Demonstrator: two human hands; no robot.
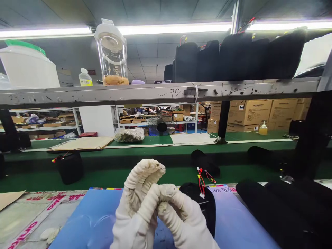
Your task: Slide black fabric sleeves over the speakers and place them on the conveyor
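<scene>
My left hand [138, 207] and my right hand [181, 214], both in soiled white work gloves, meet at the fingertips above a blue mat [100, 211]. The left fingers curl over, while its thumb presses against the right fingertips. My right thumb and fingers are pinched together. Whatever lies between the fingertips is hidden or too small to name. Just behind and beside my right hand, a black rounded piece [209, 209] rests on the mat, partly covered by the hand. Red wires [201, 185] with small white and yellow connectors lie at its top.
Black wrapped pieces [282, 207] lie at the right. A black cylinder [70, 168] with wires stands on the green conveyor belt [163, 152]. Overhead, a shelf [145, 94] holds a clear bottle [112, 55], a white tub [28, 65] and several black packs [236, 57].
</scene>
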